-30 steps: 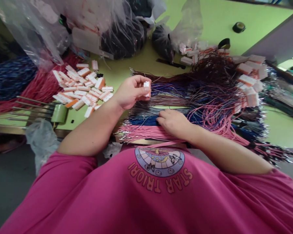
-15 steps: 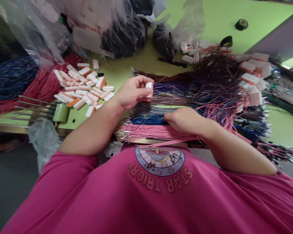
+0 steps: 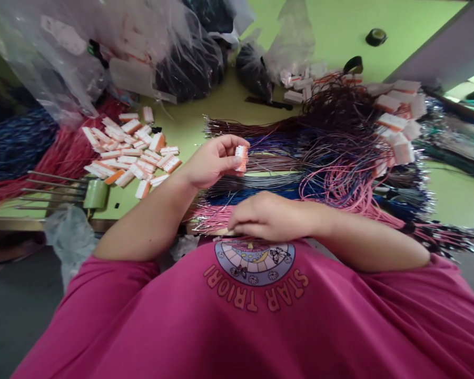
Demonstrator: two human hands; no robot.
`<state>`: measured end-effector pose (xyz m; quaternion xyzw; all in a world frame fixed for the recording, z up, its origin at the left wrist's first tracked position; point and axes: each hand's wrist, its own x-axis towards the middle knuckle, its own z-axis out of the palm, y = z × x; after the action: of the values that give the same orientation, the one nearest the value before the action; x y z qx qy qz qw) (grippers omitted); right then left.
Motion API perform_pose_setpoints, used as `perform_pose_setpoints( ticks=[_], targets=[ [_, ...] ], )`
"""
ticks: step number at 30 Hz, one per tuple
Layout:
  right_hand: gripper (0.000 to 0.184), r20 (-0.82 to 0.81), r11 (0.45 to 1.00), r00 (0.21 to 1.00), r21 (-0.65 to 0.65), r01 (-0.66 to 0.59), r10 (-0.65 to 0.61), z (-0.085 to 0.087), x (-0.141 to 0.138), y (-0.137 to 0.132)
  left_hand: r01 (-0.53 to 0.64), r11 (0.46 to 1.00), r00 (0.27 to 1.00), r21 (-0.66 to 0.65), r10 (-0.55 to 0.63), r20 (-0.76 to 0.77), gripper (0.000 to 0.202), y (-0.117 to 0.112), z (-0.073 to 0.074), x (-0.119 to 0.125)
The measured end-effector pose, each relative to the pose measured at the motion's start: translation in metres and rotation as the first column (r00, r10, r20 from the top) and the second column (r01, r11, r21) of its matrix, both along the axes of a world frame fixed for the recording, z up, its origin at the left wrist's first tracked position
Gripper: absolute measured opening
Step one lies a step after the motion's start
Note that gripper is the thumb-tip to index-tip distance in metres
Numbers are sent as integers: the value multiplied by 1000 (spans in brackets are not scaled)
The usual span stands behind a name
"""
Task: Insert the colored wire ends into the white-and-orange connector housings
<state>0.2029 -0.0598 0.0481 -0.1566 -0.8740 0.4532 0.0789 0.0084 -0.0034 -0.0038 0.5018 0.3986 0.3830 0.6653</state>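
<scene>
My left hand (image 3: 215,162) pinches a white and orange connector housing (image 3: 242,159) between thumb and fingers, above the bundles of wires. A thin reddish wire runs from near the connector toward the upper right. Lower down, my right hand (image 3: 263,215) rests over the pink wires (image 3: 210,217) with its fingers curled, close to the table's front edge. Whatever its fingertips grip, if anything, is too small to make out. Beneath and between the hands lie blue wires (image 3: 217,198), grey wires (image 3: 260,181) and brown wires (image 3: 270,162), their metal tips pointing left.
A pile of white and orange connectors (image 3: 136,152) lies left of my left forearm. Beside it stands a green cylinder (image 3: 96,194) with metal rods. Wired connectors (image 3: 398,129) are heaped at the right. Plastic bags (image 3: 189,58) and a tape roll (image 3: 376,37) sit toward the back.
My right hand has moved left and toward me, from the blue wires to the pink ones. My left hand still holds the connector, now a little lower in view. The view has shifted slightly.
</scene>
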Motion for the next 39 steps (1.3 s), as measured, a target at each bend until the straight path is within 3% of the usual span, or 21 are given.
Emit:
perform_pose_setpoints(
  ticks=[2,4,6,8,16,22,27,33,39],
  targets=[
    [23,-102,966,965,69,250,-242,-8,2,7,18,1000,999,-15,-17,33,40,0,-1,0],
    [24,-152,848,866,181,498,-476,-15,11,18,21,999,998,-43,-18,60,43,0,-2,0],
    [25,-160,724,780,297,622,-605,-20,22,28,16,998,997,-68,-11,72,43,0,-2,0],
    [28,-142,664,754,388,639,-642,-24,27,32,18,997,997,-75,-12,77,42,0,-2,-1],
    [32,100,612,745,646,456,-660,-24,21,31,29,998,996,-50,-25,85,43,-1,-1,1],
    [34,147,550,719,751,366,-680,-22,17,29,9,1000,1000,-4,-9,4,37,-3,1,5],
    [36,149,581,770,747,323,-620,-27,13,30,-10,998,999,-59,7,-48,35,-5,0,5],
    [32,172,616,763,709,344,-624,-41,7,31,18,997,1000,-77,-19,-14,44,-5,-4,7],
    [30,179,646,762,668,370,-622,-41,3,40,-32,999,995,4,32,-95,36,-4,-2,5]
  ],
)
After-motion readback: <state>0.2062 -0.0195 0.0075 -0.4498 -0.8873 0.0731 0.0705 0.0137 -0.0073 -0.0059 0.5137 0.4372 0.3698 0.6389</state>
